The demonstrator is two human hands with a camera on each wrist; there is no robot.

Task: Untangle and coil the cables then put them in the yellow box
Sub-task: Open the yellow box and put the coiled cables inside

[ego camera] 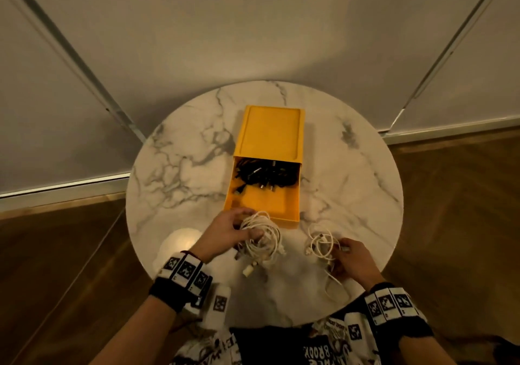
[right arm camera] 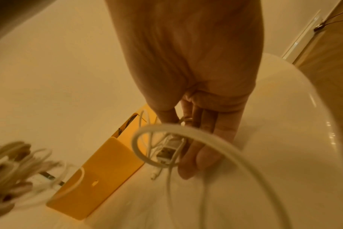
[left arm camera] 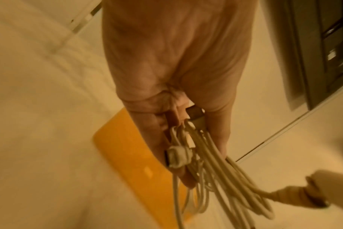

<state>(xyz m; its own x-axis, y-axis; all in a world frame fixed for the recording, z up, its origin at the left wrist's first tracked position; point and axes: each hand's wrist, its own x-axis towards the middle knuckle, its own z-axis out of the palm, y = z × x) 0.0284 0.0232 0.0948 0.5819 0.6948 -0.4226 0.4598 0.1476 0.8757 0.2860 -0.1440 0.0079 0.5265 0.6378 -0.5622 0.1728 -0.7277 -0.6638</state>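
Note:
The yellow box (ego camera: pixel 292 218) stands open mid-table, its drawer pulled toward me with a heap of black cables (ego camera: pixel 266 176) at its back. My left hand (ego camera: pixel 239 229) grips a coiled bundle of white cables (ego camera: pixel 264 240) just in front of the drawer; the left wrist view shows the bundle of white cables (left arm camera: pixel 206 162) running through the fingers (left arm camera: pixel 161 139), plugs hanging. To the right, my right hand (ego camera: pixel 344 255) pinches a thin white cable (ego camera: pixel 320 243) that loops loosely on the table. Its USB plug (right arm camera: pixel 166 153) lies by my right fingers (right arm camera: pixel 198 161).
The round marble table (ego camera: pixel 180 167) stands against a pale wall, with wooden floor on both sides. The yellow sleeve of the box (ego camera: pixel 270 131) lies behind the drawer. A tail of the thin cable (ego camera: pixel 336 288) trails toward the near table edge.

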